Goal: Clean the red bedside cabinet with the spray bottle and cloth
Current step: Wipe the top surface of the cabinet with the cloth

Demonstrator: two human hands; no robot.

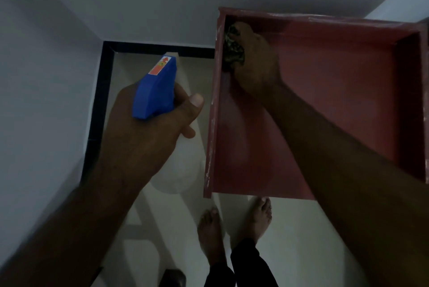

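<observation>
The red bedside cabinet stands at the right, seen from above, with a raised rim around its recessed top. My right hand reaches into its far left corner and grips a dark patterned cloth against the inner left wall. To the left of the cabinet, my left hand holds a spray bottle by its neck. The bottle has a blue trigger head with a red sticker and a pale translucent body hanging below my hand. Its nozzle points away from me.
White walls meet in a corner at the left and behind the cabinet. A black skirting strip edges the pale tiled floor. My bare feet stand just in front of the cabinet. A dark object lies at the bottom edge.
</observation>
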